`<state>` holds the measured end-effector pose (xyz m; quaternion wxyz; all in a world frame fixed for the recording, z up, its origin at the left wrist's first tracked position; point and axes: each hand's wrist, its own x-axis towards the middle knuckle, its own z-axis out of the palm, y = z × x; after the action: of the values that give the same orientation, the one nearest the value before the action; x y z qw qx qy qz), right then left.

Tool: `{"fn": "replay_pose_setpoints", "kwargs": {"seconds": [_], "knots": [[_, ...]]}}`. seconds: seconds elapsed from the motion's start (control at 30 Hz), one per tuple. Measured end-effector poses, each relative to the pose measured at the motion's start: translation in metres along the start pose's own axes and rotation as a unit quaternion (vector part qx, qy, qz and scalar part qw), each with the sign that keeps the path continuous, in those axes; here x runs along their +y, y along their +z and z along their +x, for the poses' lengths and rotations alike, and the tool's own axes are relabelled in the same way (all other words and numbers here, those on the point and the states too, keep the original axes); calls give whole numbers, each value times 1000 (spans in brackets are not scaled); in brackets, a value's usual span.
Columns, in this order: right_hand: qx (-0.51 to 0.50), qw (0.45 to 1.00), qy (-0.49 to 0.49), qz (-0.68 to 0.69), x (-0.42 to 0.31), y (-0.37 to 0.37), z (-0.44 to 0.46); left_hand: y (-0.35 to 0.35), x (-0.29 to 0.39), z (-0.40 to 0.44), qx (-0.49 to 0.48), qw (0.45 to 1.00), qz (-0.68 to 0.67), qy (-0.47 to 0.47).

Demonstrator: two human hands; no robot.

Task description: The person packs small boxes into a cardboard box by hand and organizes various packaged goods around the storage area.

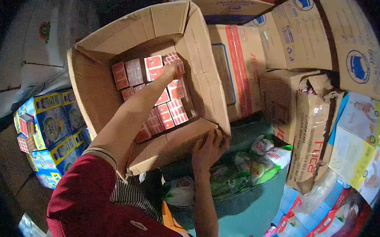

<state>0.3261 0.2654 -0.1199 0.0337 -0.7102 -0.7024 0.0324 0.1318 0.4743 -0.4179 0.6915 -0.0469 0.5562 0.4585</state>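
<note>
Maroon sleeve (83,186) and bare forearm lie closest to the viewer, leading to the left hand (172,70), which reaches into an open cardboard box (198,50). Fingers of this hand bend down at a checkered pack (172,57) near the far inner corner; their tips are hidden, so whether they pinch it or merely touch it cannot be told. Small red-and-white packs (164,117) stand in rows on the box floor, to the left of the left fingers and below them, partly covered by the forearm. Right hand (209,153): fingers spread, tips against the outer edge of the near flap, outside the box. Just below and to the right of the right fingers, plastic-wrapped goods (260,167) with green on the wrapping rest on a teal surface (245,211). Farther right of these fingers stands a torn carton (311,146) printed "Fuca". To the right of the left fingers, beyond the box wall, is a carton with red tape (240,69). Well to the left of both hands, blue-and-yellow packages (54,126) are stacked.
</note>
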Motion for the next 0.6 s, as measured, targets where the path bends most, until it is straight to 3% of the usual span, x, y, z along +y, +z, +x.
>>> {"fn": "replay_pose_setpoints", "kwargs": {"seconds": [0.03,0.13,0.17,0.23,0.33,0.47,0.53,0.6], "knots": [[-5,1000,1,9,0,-1,1,1,-1,9,-33,999,-31,-9],[-17,1000,10,18,0,-3,3,-4,-8,18,-1,999,40,-11],[-19,1000,14,11,-2,-3,4,-1,-13,20,83,996,42,1],[-16,1000,16,10,0,-3,4,9,-2,-17,72,997,13,20],[-14,1000,14,22,-2,-1,2,30,7,-33,235,972,-12,25],[-24,999,21,17,-4,-4,4,42,32,-76,156,987,4,34],[-24,999,24,18,-5,-4,5,14,13,-43,63,995,-7,78],[-23,999,24,13,-5,-4,5,14,4,-44,81,983,-111,122]]}}
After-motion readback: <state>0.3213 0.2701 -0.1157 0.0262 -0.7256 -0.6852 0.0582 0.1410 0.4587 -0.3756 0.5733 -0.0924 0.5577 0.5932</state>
